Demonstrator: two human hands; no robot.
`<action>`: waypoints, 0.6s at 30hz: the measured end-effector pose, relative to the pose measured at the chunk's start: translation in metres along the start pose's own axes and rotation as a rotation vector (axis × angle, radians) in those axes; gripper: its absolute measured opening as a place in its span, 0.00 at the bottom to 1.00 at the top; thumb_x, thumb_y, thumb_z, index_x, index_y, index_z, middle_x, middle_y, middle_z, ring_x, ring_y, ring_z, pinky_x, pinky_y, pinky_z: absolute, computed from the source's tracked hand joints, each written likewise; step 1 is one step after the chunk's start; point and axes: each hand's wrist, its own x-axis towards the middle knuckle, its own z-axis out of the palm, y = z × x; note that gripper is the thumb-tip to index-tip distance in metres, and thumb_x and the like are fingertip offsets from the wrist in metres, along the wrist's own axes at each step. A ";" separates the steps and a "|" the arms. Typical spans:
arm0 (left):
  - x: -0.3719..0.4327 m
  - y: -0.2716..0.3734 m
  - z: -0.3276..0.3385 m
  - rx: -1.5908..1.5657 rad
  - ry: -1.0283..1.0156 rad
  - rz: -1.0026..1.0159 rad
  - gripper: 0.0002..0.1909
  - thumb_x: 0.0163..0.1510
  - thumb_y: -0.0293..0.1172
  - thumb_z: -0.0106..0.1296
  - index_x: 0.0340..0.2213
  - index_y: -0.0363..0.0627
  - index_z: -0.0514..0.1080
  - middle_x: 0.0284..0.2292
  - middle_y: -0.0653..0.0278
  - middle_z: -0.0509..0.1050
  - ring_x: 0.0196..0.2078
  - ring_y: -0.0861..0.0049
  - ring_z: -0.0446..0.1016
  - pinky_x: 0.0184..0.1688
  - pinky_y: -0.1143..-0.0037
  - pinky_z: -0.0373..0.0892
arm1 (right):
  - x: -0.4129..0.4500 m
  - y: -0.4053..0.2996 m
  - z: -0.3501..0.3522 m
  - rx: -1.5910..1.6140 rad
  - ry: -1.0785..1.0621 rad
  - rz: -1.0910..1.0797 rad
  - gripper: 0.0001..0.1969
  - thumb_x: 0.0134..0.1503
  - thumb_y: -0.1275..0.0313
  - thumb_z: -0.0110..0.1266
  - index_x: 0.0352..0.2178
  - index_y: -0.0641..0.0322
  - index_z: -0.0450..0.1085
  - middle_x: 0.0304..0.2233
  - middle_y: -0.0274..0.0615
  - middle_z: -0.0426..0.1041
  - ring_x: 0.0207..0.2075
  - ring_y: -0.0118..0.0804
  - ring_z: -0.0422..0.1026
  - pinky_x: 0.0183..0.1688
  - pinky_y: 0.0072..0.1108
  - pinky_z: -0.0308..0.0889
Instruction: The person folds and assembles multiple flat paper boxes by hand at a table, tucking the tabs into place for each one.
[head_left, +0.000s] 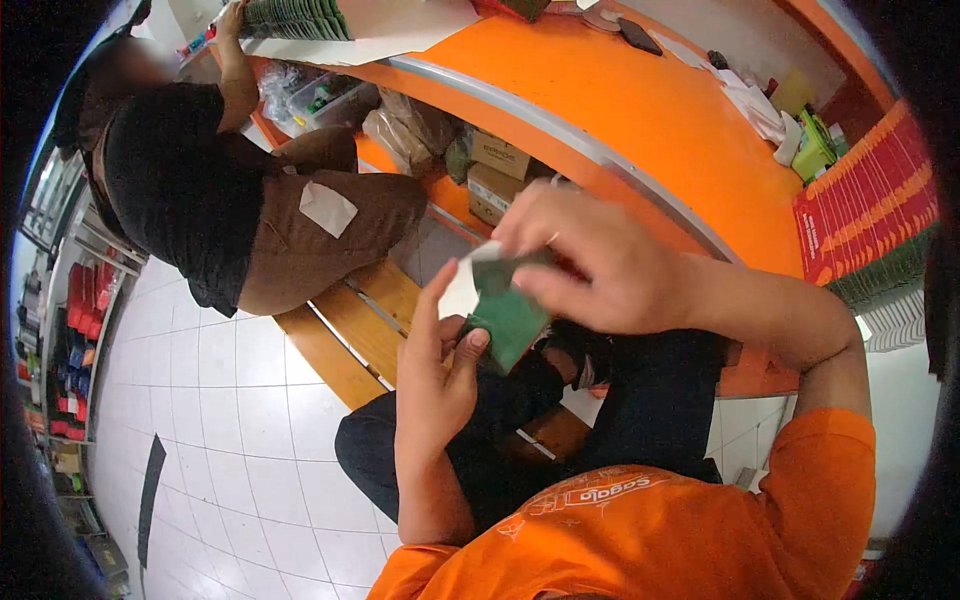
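Observation:
My left hand (442, 367) pinches a small green packet (510, 322), apparently of paper or thin card, between thumb and fingers. A white piece (457, 292) shows behind its upper left side. Over the packet's upper edge is my right hand (585, 255), blurred, with bent fingers near the white piece's top corner and the thumb against a darker green part. Whether those fingers grip anything is hidden by the blur. Both hands are above my crossed legs in dark trousers (645, 397).
An orange counter (540, 82) with a metal edge curves ahead. Red printed sheets (862, 202) lie at its right, above green stacks. Cartons (495, 172) sit on the shelf below. A co-worker (180, 157) sits left on the wooden bench (352, 322), with one hand by a green stack (296, 19).

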 end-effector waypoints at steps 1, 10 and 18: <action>0.003 -0.001 -0.002 0.090 -0.010 0.098 0.39 0.57 0.17 0.57 0.67 0.48 0.57 0.25 0.59 0.76 0.28 0.76 0.71 0.37 0.77 0.68 | 0.000 0.000 0.002 -0.193 -0.141 -0.106 0.11 0.58 0.74 0.60 0.37 0.63 0.65 0.38 0.51 0.73 0.40 0.54 0.75 0.44 0.35 0.70; -0.021 0.034 -0.005 0.419 0.098 0.260 0.37 0.54 0.14 0.56 0.63 0.45 0.60 0.33 0.61 0.77 0.36 0.76 0.73 0.49 0.77 0.67 | -0.014 -0.020 0.015 0.002 -0.198 0.191 0.14 0.58 0.72 0.63 0.43 0.63 0.70 0.32 0.49 0.76 0.37 0.54 0.76 0.40 0.37 0.70; -0.043 0.052 0.001 0.155 0.206 0.286 0.39 0.57 0.13 0.56 0.65 0.36 0.51 0.30 0.65 0.77 0.36 0.81 0.73 0.48 0.80 0.65 | -0.011 -0.028 0.022 0.169 -0.140 0.030 0.10 0.60 0.71 0.59 0.37 0.63 0.66 0.30 0.53 0.74 0.38 0.59 0.76 0.41 0.41 0.68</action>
